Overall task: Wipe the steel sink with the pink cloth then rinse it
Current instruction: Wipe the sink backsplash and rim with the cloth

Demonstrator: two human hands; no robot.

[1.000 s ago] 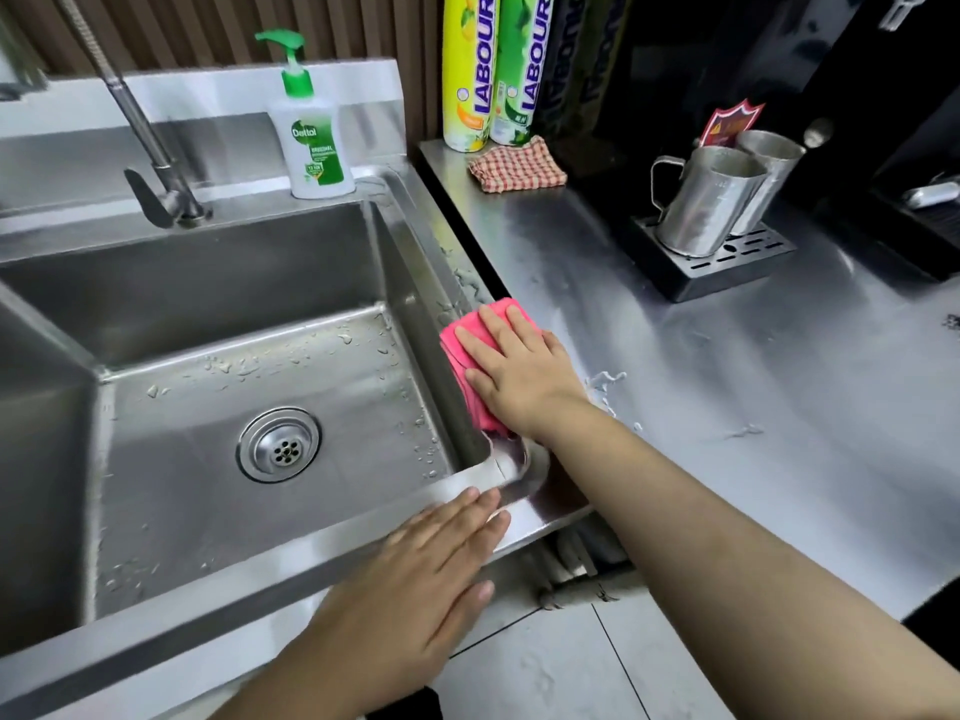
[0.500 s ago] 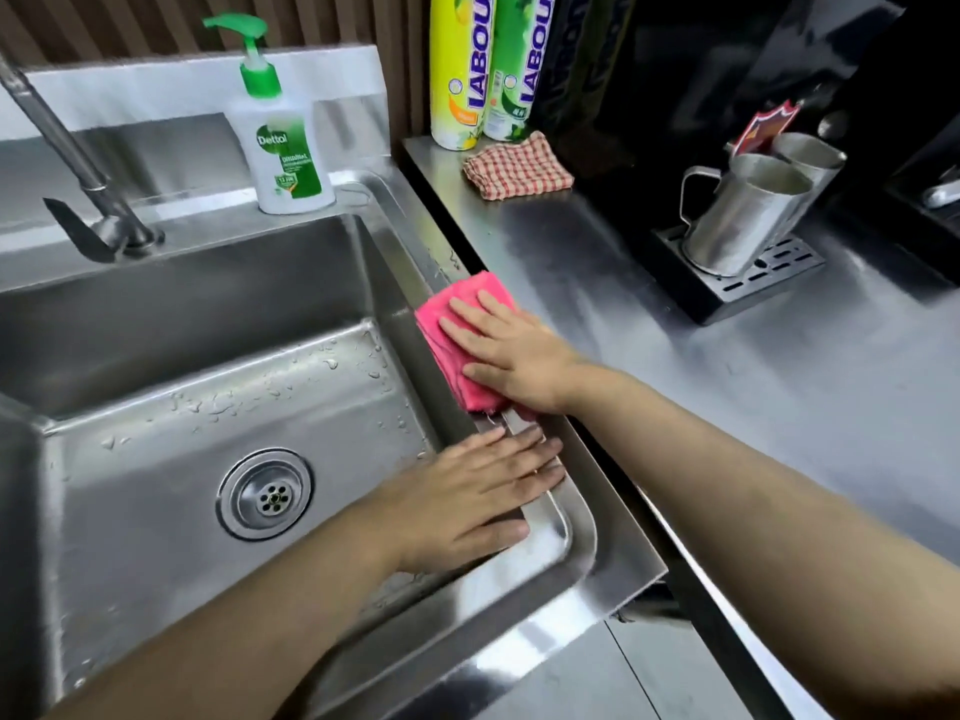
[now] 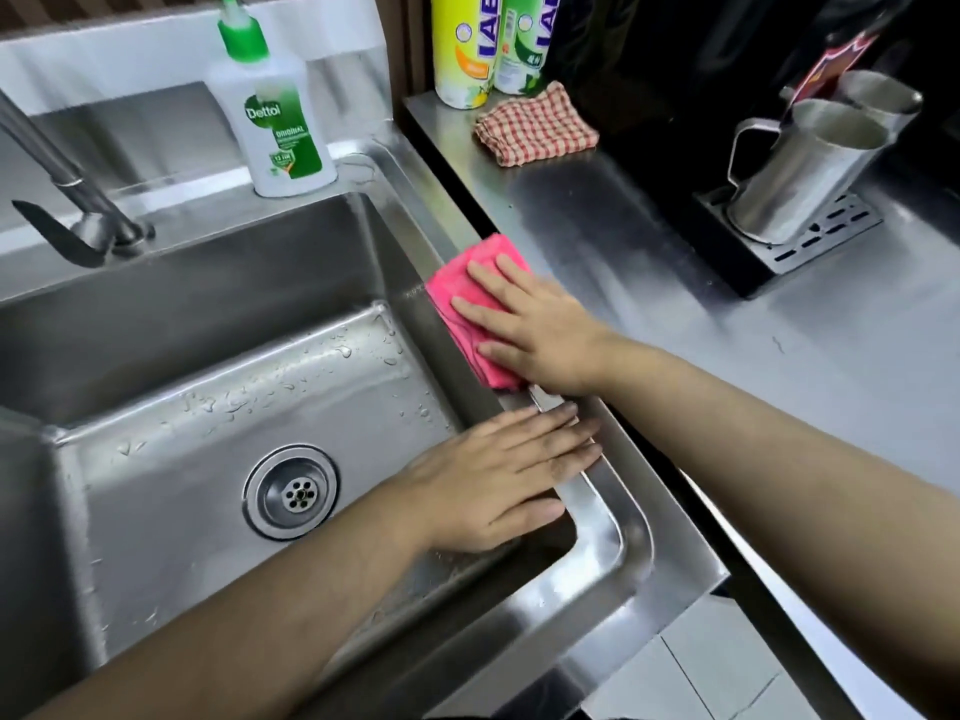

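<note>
The steel sink (image 3: 208, 387) fills the left of the view, with water drops on its floor and a round drain (image 3: 291, 492) in the middle. A folded pink cloth (image 3: 462, 304) lies on the sink's right rim. My right hand (image 3: 535, 324) presses flat on the cloth, fingers straight and pointing left. My left hand (image 3: 498, 480) lies flat with straight fingers on the right rim nearer to me, reaching across the basin's near right corner. It holds nothing.
A faucet (image 3: 67, 200) stands at the sink's back left and a Dettol soap bottle (image 3: 270, 116) on the back rim. On the counter (image 3: 831, 356) to the right are two detergent bottles (image 3: 488, 44), a checked cloth (image 3: 535, 124) and steel jugs (image 3: 800, 168) on a drip tray.
My left hand moved from the sink's front rim across the basin corner to the right rim. My right hand slid the pink cloth farther back along the right rim.
</note>
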